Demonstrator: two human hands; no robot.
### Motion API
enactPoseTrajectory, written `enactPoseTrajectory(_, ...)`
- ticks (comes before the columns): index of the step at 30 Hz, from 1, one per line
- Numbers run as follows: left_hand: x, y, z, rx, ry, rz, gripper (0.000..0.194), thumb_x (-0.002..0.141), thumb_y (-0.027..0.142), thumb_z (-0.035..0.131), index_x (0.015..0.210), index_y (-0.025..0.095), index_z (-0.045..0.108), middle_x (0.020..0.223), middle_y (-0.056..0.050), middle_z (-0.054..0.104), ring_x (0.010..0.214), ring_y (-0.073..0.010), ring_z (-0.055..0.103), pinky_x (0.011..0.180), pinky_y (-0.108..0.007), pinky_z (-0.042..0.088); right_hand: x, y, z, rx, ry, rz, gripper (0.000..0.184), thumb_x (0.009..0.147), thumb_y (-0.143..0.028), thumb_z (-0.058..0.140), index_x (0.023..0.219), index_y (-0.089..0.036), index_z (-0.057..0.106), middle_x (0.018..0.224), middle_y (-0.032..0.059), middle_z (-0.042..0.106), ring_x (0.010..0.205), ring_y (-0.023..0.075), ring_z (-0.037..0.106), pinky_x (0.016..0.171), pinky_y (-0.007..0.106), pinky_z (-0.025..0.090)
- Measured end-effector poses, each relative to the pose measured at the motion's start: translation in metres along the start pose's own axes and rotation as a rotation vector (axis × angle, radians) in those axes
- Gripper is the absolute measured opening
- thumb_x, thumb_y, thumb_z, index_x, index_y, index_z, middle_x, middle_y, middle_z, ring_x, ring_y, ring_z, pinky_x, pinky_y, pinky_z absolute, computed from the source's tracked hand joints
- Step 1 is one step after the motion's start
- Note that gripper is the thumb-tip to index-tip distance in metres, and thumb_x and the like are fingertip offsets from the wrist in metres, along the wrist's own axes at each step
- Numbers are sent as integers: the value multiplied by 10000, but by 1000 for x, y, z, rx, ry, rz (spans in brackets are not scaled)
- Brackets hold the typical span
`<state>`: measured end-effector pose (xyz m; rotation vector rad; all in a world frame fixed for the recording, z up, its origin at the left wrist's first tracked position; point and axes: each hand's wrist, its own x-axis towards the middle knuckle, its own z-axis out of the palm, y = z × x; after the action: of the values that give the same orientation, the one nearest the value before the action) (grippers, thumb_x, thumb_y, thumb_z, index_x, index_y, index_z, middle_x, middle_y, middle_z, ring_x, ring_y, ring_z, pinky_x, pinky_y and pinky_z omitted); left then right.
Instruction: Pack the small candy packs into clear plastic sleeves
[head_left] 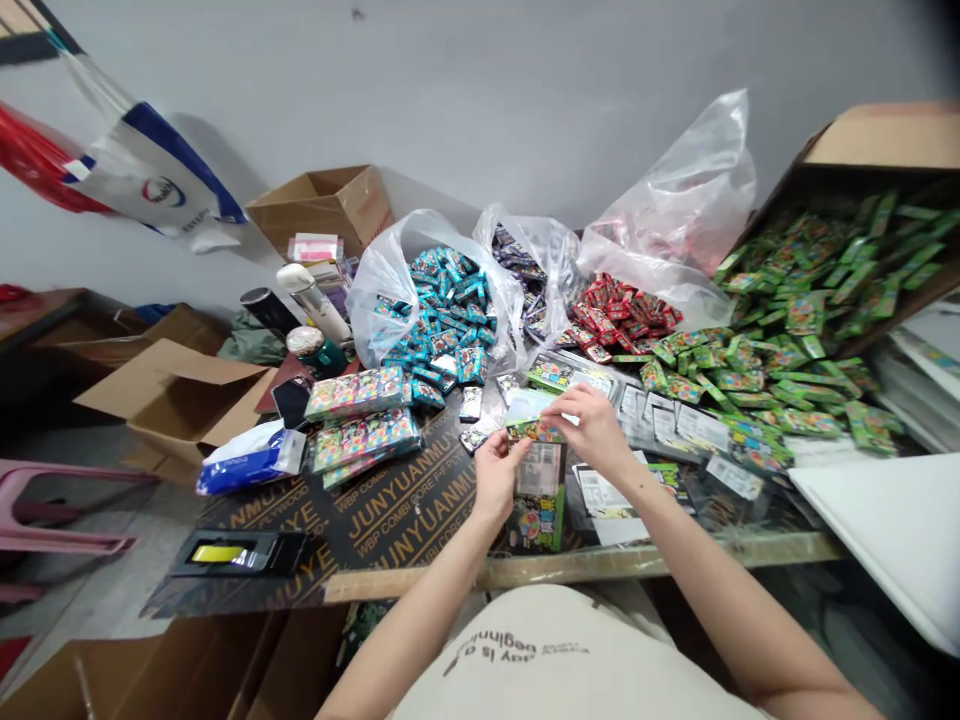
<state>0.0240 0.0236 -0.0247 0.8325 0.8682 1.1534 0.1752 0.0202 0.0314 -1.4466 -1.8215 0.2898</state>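
The small green packet (532, 430) is up between my two hands, in front of me above the tabletop. My left hand (495, 482) pinches its left end, thumb against curled fingers; my right hand (596, 425) has its fingertips gathered at the other end, gripping there too, I think. To handle it well, I'd keep both pinches light and near the ends, since thin card probably dents easily, and hold it level so neither end twists. Just below lies a green-and-black printed package (538, 515); keeping my wrists off it should avoid nudging it askew. Beyond my fingers sit blue packets (442, 310) and red packets (619, 315), with loose green packets (780, 370) spilling out to my right.
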Motion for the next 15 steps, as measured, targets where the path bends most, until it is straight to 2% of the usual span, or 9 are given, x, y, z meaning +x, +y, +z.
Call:
enactPoseTrajectory(2,-4,-3,0,-22,4,6,250,635,261,714,843,140,646,783,-15,677,655,-102,587,673,-215,441,2,1,-3,-25,-76,-70,103,763,-222,611,813,-236,699,748,47,610,789,201,505,744,364,399)
enactPoseTrajectory(5,-7,-4,0,-45,-24,13,260,647,248,708,874,139,645,834,-28,678,696,-110,594,700,-223,443,1,4,3,-5,-186,-174,243,752,-181,616,981,-245,665,861,66,572,812,189,505,720,335,413)
enactPoseTrajectory(7,-7,-3,-1,-40,-53,-14,278,622,242,726,868,136,649,836,-35,681,703,-121,599,700,-232,447,0,6,5,-20,-208,-195,287,755,-166,604,1021,-264,649,870,63,561,820,189,508,731,343,410)
enactPoseTrajectory(9,-7,-3,-3,-27,-70,-59,296,597,243,743,857,132,655,820,-41,686,695,-130,604,697,-242,452,0,6,2,-1,-199,-160,253,760,-180,599,985,-273,665,819,47,571,792,186,518,734,354,407)
enactPoseTrajectory(11,-7,-4,-5,-18,-80,-100,309,584,251,753,851,125,660,818,-54,690,697,-141,612,704,-256,458,0,4,-3,99,-120,-71,215,773,-205,586,958,-268,675,801,37,577,776,179,532,724,346,418)
enactPoseTrajectory(15,-11,-8,-8,-4,-90,-131,319,582,276,756,839,109,668,810,-72,695,710,-157,624,719,-267,460,-6,-4,-6,355,141,110,234,786,-253,572,1003,-275,656,884,35,571,838,178,546,719,317,454)
